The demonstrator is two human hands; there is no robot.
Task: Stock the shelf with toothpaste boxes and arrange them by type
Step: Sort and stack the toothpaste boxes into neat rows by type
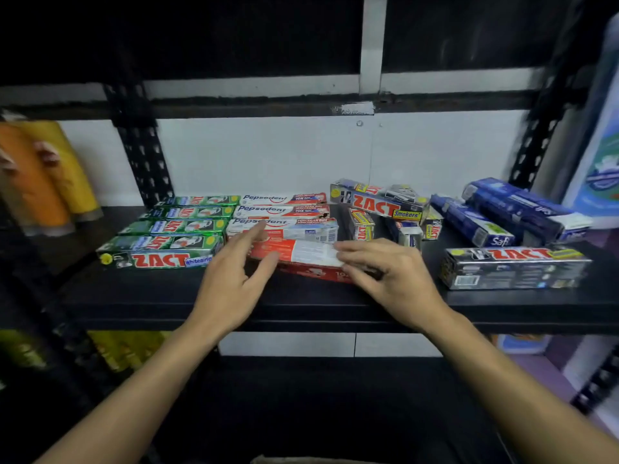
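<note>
A red and white Pepsodent box lies at the front of a row of white Pepsodent boxes on the black shelf. My left hand rests spread at its left end, fingers touching it. My right hand curls over its right end. Left of that row lies a row of green Zact boxes. Silver Zact Smokers boxes sit jumbled behind my right hand, one more lies at the front right, and dark blue boxes lie at the back right.
Orange and yellow bottles stand at the shelf's left, with another person's fingers on them. A black perforated upright stands behind the green boxes. A blue and white pack stands at the right edge. Yellow items sit on the lower shelf.
</note>
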